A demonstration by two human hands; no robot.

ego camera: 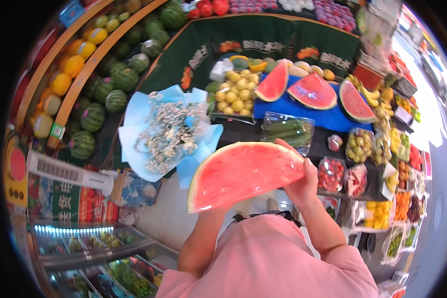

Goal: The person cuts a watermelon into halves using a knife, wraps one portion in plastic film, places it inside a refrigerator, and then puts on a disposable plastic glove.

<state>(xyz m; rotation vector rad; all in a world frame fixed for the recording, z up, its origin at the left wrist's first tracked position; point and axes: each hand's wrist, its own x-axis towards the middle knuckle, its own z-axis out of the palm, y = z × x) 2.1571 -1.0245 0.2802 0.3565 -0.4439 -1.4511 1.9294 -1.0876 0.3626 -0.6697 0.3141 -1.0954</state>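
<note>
A large cut piece of watermelon (pixel 246 175) is held up in front of me, its red face towards the camera and its pale green rind along the far curved edge. My right hand (pixel 304 182) grips its right end, with the thumb at the near side and a finger over the far edge. From below, my left hand (pixel 216 211) holds the left part; its fingers are hidden behind the melon. Beyond it lie a film-wrapped tray of long green vegetables (pixel 288 132) and a bouquet in blue paper (pixel 171 134).
Three watermelon wedges (pixel 313 91) rest on a blue cloth (pixel 301 111) on the display. Left of them is a box of yellow fruit (pixel 236 93). Packed cherry tomatoes (pixel 331 175) sit to the right. Whole watermelons (pixel 124 78) fill a left shelf; a glass-fronted cooler (pixel 93 257) stands lower left.
</note>
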